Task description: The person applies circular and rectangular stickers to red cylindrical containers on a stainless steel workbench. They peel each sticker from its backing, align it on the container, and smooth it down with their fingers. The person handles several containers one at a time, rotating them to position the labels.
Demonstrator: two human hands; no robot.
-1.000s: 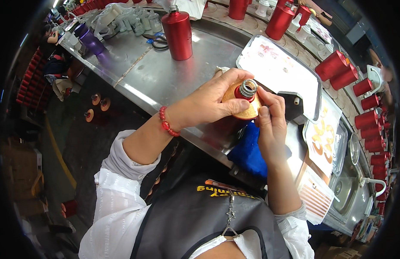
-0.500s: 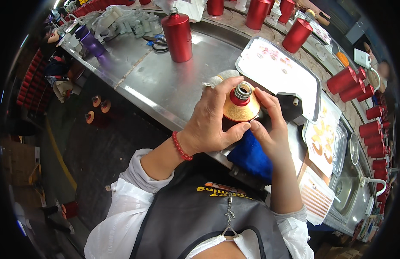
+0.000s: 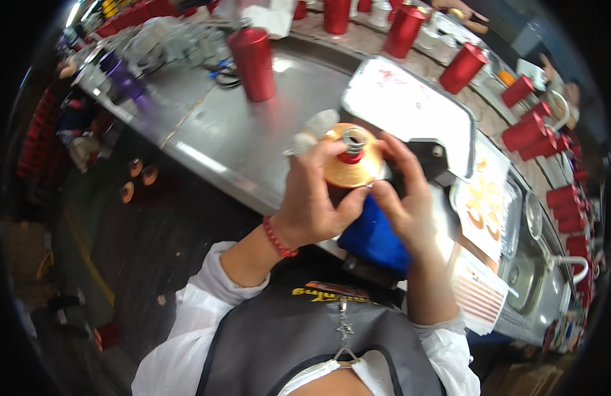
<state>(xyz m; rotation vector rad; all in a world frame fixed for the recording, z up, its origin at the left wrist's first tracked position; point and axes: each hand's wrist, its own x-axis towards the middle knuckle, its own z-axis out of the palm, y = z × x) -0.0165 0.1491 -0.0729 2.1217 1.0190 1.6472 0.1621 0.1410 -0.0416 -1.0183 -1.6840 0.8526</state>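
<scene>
Both of my hands are around a red bottle with a gold shoulder band [image 3: 345, 173], its neck bare and uncapped, tilted toward me. My left hand [image 3: 313, 198] grips its left side with the thumb at the front, and something whitish [image 3: 316, 125], perhaps a finger covering, shows beyond these fingers. On the right side, my right hand [image 3: 405, 204] has its fingers against the gold band and its thumb near the left thumb. Below the bottle lies a bright blue cloth [image 3: 374, 241]. The lower part of the bottle is mostly hidden by the hands.
A plain red bottle [image 3: 254, 69] stands on the metal table [image 3: 206, 132], with scissors [image 3: 225, 74] beside it. Beyond my hands lie a white tray [image 3: 411, 105] and a black block-shaped device [image 3: 432, 160]. Gold label pieces [image 3: 485, 204] are at right, near a sink [image 3: 524, 284]. Red bottles [image 3: 463, 68] line the conveyor.
The view has shifted, and the picture is blurrier. My left fingers have moved lower on the gold band, leaving more of it exposed; both hands still hold the bottle.
</scene>
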